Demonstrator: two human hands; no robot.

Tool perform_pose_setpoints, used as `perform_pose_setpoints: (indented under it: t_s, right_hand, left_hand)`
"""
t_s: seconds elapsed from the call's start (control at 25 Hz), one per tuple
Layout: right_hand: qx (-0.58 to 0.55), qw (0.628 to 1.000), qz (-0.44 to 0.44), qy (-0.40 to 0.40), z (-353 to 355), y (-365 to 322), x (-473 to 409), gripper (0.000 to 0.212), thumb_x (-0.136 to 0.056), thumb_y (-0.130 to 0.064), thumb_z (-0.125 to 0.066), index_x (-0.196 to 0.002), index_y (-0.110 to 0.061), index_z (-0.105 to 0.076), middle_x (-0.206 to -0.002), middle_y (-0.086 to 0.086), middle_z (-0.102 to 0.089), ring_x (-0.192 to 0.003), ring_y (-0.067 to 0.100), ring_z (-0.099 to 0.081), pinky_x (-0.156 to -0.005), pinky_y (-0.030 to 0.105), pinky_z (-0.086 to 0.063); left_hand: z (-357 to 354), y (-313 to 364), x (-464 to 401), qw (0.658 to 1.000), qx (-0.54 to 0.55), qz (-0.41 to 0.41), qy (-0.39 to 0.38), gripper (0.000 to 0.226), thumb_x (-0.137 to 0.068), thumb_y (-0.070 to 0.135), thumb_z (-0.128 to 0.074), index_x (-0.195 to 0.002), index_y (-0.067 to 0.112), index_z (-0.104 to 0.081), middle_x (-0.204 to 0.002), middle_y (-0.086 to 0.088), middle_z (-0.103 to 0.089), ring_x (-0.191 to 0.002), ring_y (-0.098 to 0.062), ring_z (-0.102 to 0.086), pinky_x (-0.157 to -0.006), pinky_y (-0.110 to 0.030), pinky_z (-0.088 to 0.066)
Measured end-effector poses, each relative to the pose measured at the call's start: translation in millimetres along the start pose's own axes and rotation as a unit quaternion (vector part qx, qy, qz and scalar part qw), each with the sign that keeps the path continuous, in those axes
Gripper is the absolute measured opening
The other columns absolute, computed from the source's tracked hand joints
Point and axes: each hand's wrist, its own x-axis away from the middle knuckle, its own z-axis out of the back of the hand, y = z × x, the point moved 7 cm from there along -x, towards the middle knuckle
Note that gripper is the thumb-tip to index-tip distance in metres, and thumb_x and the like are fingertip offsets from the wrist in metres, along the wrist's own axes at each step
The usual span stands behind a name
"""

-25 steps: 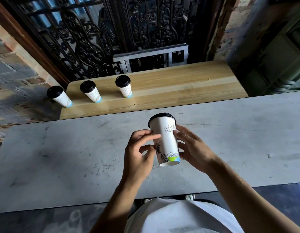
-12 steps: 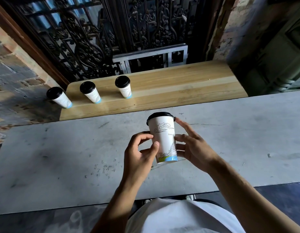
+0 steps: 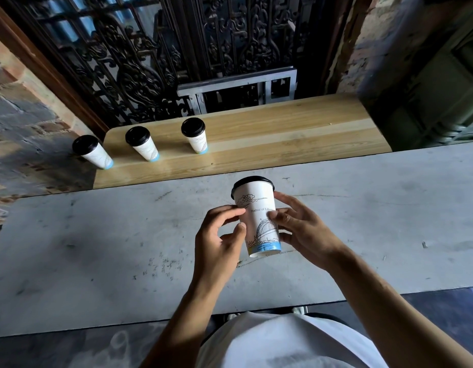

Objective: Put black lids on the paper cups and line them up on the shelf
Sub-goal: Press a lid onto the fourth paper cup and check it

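Observation:
A white paper cup with line drawings and a blue base wears a black lid. I hold it upright just above the grey table. My left hand touches its left side with fingertips and thumb. My right hand grips its right side. On the wooden shelf beyond the table, three lidded cups stand in a row at the left: one at the far left edge, one in the middle, one to the right.
An ornate black iron grille and a grey metal frame rise behind the shelf. Brick wall lies to the left, a dark green door to the right. The shelf's right half is bare wood.
The cup has been turned in my hands, showing different drawings and text. It went from tilted to upright. The three shelf cups have not moved.

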Motion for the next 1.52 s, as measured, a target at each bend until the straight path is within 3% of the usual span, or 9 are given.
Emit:
perform_pose_setpoints:
  t_s: [0.24, 0.44, 0.6, 0.76, 0.96, 1.12, 1.24, 1.36, 1.52]
  right_hand:
    - [-0.004, 1.0, 0.01, -0.028, -1.3, 5.2, -8.3, 0.077, -0.084, -0.015, -0.08, -0.152, -0.021, -0.046, -0.115, 0.023, -0.073, -0.106, 0.03, -0.074, -0.092, 0.042, -0.06]
    - [0.058, 0.996, 0.02, -0.07, -9.7, 15.4, -14.4, 0.078, -0.085, -0.008, -0.08, -0.151, -0.032, -0.047, -0.127, 0.024, -0.07, -0.122, 0.035, -0.068, -0.107, 0.047, -0.052]
    - [0.161, 0.986, 0.029, -0.032, -20.2, 16.6, -30.4, 0.057, -0.087, 0.001, -0.076, -0.14, -0.013, -0.062, -0.128, 0.019, -0.071, -0.125, 0.034, -0.065, -0.107, 0.046, -0.053]
    - [0.214, 0.977, -0.006, 0.02, -13.0, 18.2, -46.7, 0.04, -0.091, -0.004, -0.073, -0.13, -0.013, -0.069, -0.125, 0.014, -0.074, -0.118, 0.031, -0.07, -0.096, 0.04, -0.058]
    - [0.257, 0.963, -0.059, 0.058, 12.3, 25.9, -71.5, 0.044, -0.089, -0.017, -0.079, -0.13, -0.023, -0.063, -0.116, 0.011, -0.078, -0.103, 0.021, -0.074, -0.082, 0.035, -0.063]
    - [0.331, 0.941, -0.056, 0.038, 32.9, 11.9, -116.0, 0.037, -0.085, -0.017, -0.081, -0.119, -0.022, -0.067, -0.111, -0.004, -0.074, -0.101, 0.006, -0.069, -0.065, 0.022, -0.06]
    - [0.346, 0.936, -0.054, 0.026, 47.0, -11.2, -172.4, 0.048, -0.081, -0.006, -0.081, -0.124, -0.019, -0.064, -0.109, -0.002, -0.071, -0.102, 0.013, -0.069, -0.071, 0.03, -0.064]
    - [0.36, 0.93, -0.067, 0.022, 59.2, -28.6, -238.9, 0.067, -0.079, -0.001, -0.083, -0.138, -0.015, -0.053, -0.116, 0.013, -0.074, -0.107, 0.028, -0.072, -0.084, 0.045, -0.064]
    - [0.393, 0.918, -0.044, 0.012, 72.2, -49.0, -328.2, 0.079, -0.077, 0.002, -0.083, -0.142, -0.01, -0.041, -0.117, 0.028, -0.071, -0.109, 0.039, -0.071, -0.093, 0.051, -0.06]
  left_hand:
    - [3.3, -8.9, -5.0, 1.0, -0.001, 0.016, 0.006, 0.033, -0.089, -0.002, -0.072, -0.109, 0.025, -0.074, -0.119, 0.003, -0.069, -0.113, -0.009, -0.067, -0.076, -0.014, -0.056]
    - [6.3, -28.9, -9.7, 0.997, -0.016, 0.066, 0.018, 0.045, -0.082, -0.006, -0.066, -0.106, 0.033, -0.07, -0.12, 0.005, -0.071, -0.115, 0.003, -0.063, -0.078, -0.004, -0.05]
    - [2.3, -58.1, -22.7, 0.986, 0.037, 0.165, -0.002, 0.05, -0.079, 0.001, -0.065, -0.112, 0.038, -0.058, -0.122, 0.005, -0.073, -0.101, 0.002, -0.071, -0.075, -0.011, -0.055]
    - [-4.5, -91.6, -39.2, 0.969, 0.032, 0.238, -0.064, 0.051, -0.084, 0.011, -0.068, -0.128, 0.03, -0.052, -0.132, 0.003, -0.068, -0.094, -0.011, -0.076, -0.087, -0.049, -0.064]
    - [-32.3, -115.3, -61.5, 0.951, -0.01, 0.277, -0.134, 0.062, -0.067, 0.038, -0.075, -0.123, 0.041, -0.049, -0.111, -0.005, -0.079, -0.095, -0.021, -0.077, -0.092, -0.051, -0.06]
    - [-58.9, -121.6, -98.0, 0.942, -0.018, 0.293, -0.16, 0.085, -0.064, 0.034, -0.084, -0.139, 0.032, -0.044, -0.123, 0.004, -0.072, -0.091, -0.005, -0.074, -0.08, -0.032, -0.057]
    - [-73.1, -136.0, -148.1, 0.939, -0.035, 0.312, -0.138, 0.083, -0.062, 0.031, -0.081, -0.139, 0.022, -0.051, -0.134, 0.004, -0.067, -0.11, -0.015, -0.069, -0.094, -0.037, -0.056]
    - [-87.7, -154.3, -204.6, 0.942, -0.04, 0.311, -0.12, 0.061, -0.078, 0.014, -0.079, -0.133, 0.021, -0.055, -0.133, -0.001, -0.069, -0.104, -0.012, -0.069, -0.078, -0.028, -0.055]
    - [-107.7, -184.2, -288.9, 0.955, -0.1, 0.268, -0.084, 0.063, -0.073, 0.021, -0.075, -0.128, 0.026, -0.044, -0.114, -0.004, -0.074, -0.097, -0.022, -0.071, -0.076, -0.04, -0.061]
